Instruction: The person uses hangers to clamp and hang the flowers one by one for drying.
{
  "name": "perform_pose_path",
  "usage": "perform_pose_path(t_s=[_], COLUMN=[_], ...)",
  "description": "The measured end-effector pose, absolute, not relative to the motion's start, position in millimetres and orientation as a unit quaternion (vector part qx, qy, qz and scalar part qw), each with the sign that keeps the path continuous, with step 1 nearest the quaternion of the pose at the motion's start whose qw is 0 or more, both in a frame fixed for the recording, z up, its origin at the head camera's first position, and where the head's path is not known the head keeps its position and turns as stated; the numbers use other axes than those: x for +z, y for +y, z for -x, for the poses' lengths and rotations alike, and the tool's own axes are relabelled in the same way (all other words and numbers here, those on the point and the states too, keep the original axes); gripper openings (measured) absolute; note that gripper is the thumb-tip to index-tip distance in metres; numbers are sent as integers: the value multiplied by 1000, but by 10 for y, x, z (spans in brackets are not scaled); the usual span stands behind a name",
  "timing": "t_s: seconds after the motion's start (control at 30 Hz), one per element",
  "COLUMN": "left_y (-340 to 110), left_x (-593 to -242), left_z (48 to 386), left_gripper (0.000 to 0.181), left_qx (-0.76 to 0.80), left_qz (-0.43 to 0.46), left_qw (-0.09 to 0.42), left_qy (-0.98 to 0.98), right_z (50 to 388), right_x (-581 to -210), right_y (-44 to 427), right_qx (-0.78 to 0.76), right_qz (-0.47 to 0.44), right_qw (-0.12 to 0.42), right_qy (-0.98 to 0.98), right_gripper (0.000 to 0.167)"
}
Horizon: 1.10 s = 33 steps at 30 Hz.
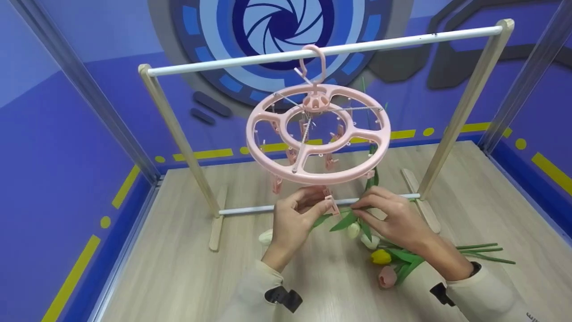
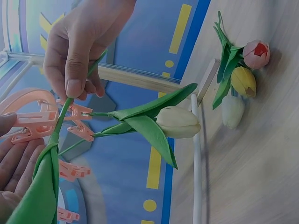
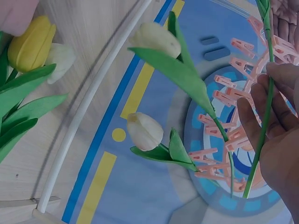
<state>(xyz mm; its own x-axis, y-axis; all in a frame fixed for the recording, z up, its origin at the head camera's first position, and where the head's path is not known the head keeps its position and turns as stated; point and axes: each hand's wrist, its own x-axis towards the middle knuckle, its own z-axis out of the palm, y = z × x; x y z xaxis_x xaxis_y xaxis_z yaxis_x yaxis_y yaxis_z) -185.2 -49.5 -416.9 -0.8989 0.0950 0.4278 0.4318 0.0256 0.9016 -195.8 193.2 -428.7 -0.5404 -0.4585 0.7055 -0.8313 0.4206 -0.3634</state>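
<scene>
My left hand pinches a pink clothespin hanging from the front of the round pink drying hanger. My right hand holds a green tulip stem between thumb and fingers, level with that peg. The stem runs leftward past the clothespin; a white bloom shows beyond my left hand. Whether the peg has closed on the stem cannot be told. Two white tulips hang head down from other pegs of the hanger.
A white rod rack with wooden legs carries the hanger; its lower bar runs behind my hands. On the wooden table, loose pink, yellow and white tulips lie below my right forearm. Blue panels enclose the space.
</scene>
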Motion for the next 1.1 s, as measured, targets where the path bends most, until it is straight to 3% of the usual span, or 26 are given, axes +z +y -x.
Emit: perform_pose_path(t_s=[0.4, 1.1], left_y=[-499, -547], left_x=[-4186, -4091], left_z=[1863, 1836], left_gripper=[24, 34], left_qx=[-666, -665], left_qz=[203, 187], left_qw=[139, 108], left_qy=[-704, -715], right_z=[1940, 1930], right_x=[-4267, -4237], right_y=[1910, 1935], right_qx=[347, 334], right_qz=[-392, -400], right_qw=[263, 263], right_qy=[-810, -812], right_gripper=[35, 36])
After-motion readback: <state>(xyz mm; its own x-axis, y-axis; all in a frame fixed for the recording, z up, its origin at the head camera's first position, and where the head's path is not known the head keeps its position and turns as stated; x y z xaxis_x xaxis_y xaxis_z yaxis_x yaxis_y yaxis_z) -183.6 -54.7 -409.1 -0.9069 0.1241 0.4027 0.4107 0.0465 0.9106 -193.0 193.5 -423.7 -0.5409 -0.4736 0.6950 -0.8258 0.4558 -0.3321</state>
